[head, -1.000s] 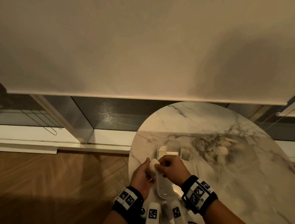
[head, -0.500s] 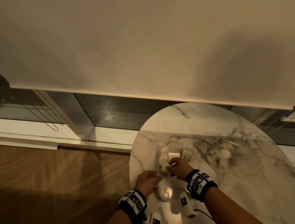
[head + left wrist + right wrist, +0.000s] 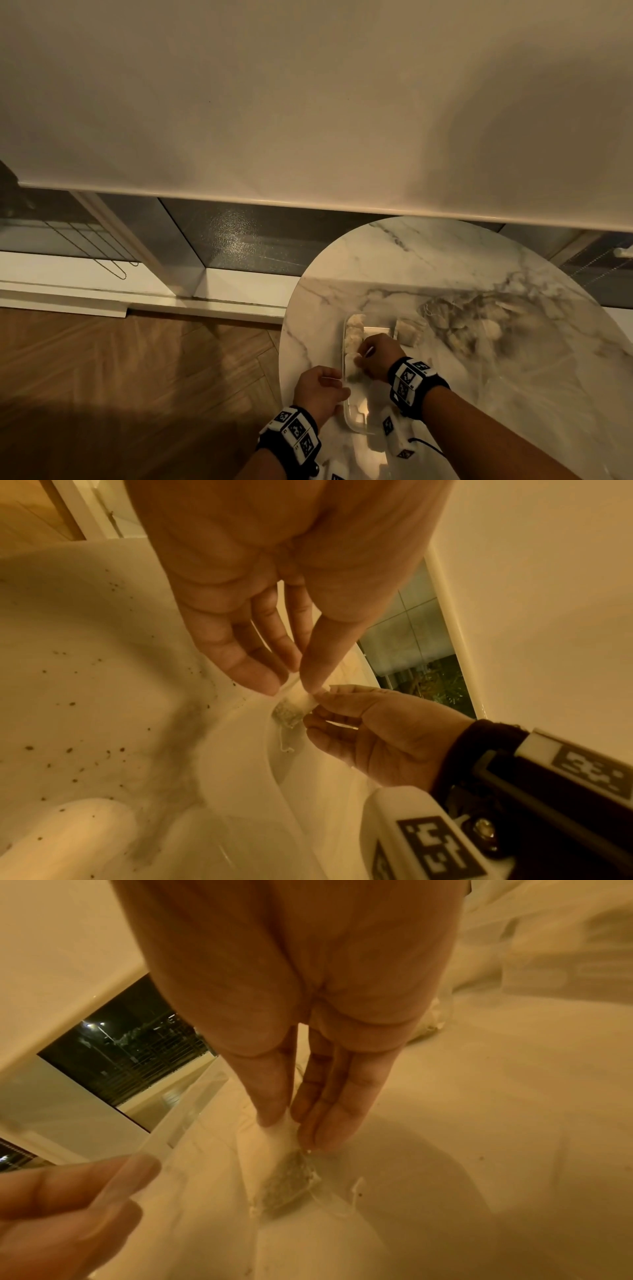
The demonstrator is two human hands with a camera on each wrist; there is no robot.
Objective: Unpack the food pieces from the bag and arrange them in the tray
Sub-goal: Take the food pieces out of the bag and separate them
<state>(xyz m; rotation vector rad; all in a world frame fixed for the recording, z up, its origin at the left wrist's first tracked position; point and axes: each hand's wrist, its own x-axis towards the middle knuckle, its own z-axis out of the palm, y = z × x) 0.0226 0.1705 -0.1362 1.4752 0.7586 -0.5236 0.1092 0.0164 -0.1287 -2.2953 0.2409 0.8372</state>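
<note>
A clear plastic tray [image 3: 356,429] lies on the marble table [image 3: 445,260], with several pale food pieces [image 3: 354,334] in a row along its left side. My right hand [image 3: 361,358] pinches one more white food piece [image 3: 284,1167] with a speckled greenish end and holds it low inside the tray, just below the row. In the right wrist view thumb and fingers of my right hand [image 3: 291,1121] meet on the piece's top. My left hand [image 3: 342,390] pinches the tray's left rim [image 3: 178,1115]. A crumpled clear bag [image 3: 479,329] with more pieces lies to the right.
One pale piece [image 3: 409,330] sits on the table just right of the tray's far end. The table's left edge runs close beside my left hand, with wooden floor [image 3: 137,377] below. A white blind and a dark window stand behind the table.
A second ago both hands held the piece at the tray's left edge. My right hand has carried it forward into the tray, and my left hand has let go and taken the tray's rim.
</note>
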